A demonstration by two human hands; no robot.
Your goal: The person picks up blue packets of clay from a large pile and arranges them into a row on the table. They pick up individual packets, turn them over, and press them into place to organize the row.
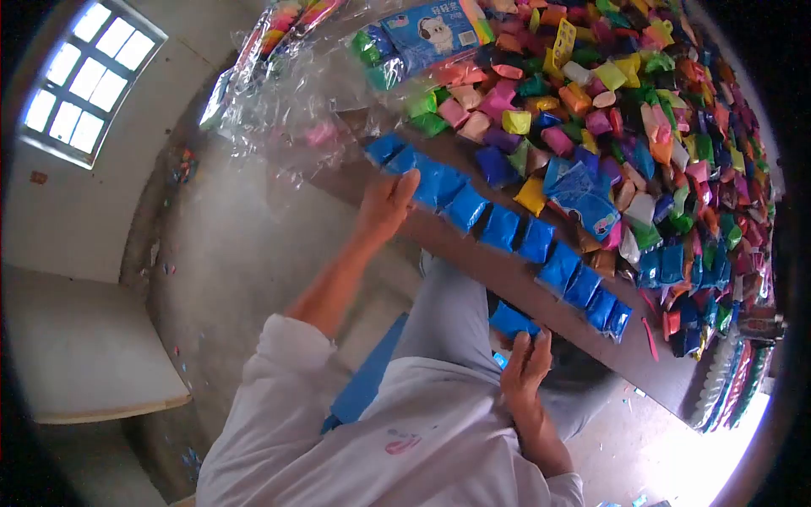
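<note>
Shirt (380, 431): white, filled bottom of view.
Right hand (528, 365): closed on one blue packet (511, 320), over the lap, just off the table edge.
Left hand (389, 204): well apart from right, at upper-left part of blue row; couldn't tell if it gripped.
Table (494, 269): bare strip ran between near edge and row.
Blue row (500, 228): lay roughly along that edge.
Pile (591, 122): mixed-colour packets, crowded far side.

Blue pkts (501, 226); brown tbl (498, 266); multicol. pkt pile (598, 124).
</note>
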